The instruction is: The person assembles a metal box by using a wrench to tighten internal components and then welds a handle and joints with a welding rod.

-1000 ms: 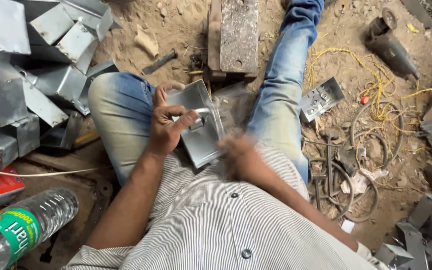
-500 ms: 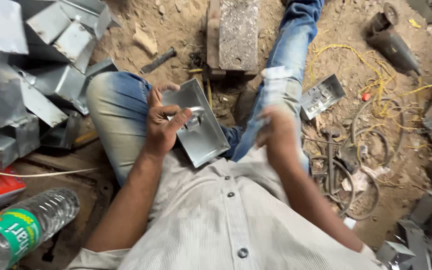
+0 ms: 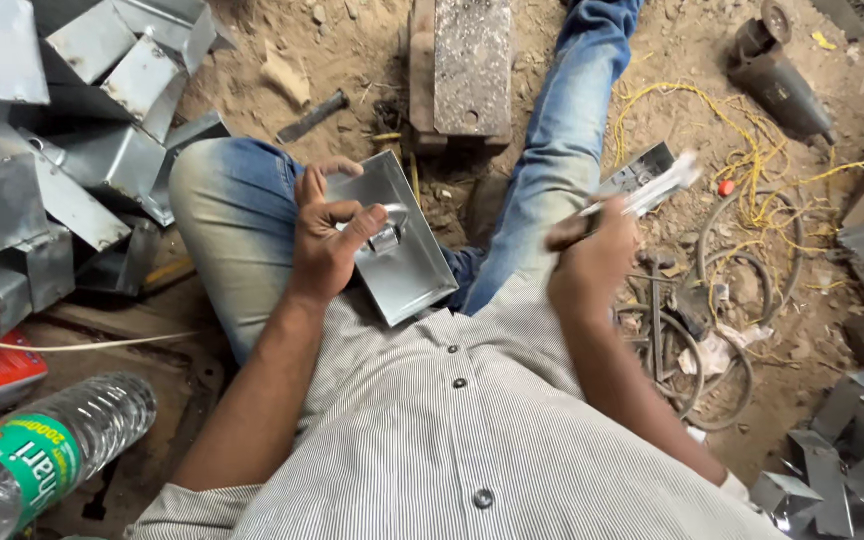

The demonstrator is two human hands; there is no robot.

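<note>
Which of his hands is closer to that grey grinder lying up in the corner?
Right. The right hand, holding a tool, is raised below-left of the grinder; the left hand grips the metal tray farther away.

Left hand (image 3: 327,235) grips a flat metal tray (image 3: 402,250) resting on the lap, thumb pressing a small latch (image 3: 387,235) on its face. Right hand (image 3: 592,250) raised to the right of the tray, closed on a blurred metal tool (image 3: 652,190) pointing up-right. Beyond the hands: concrete block (image 3: 470,65), yellow wire (image 3: 752,170), grinder (image 3: 777,75). Left of left hand: stacked metal boxes (image 3: 52,170). Near the left elbow: plastic bottle (image 3: 42,455). Wire loops (image 3: 712,350) just right of right hand.
</note>
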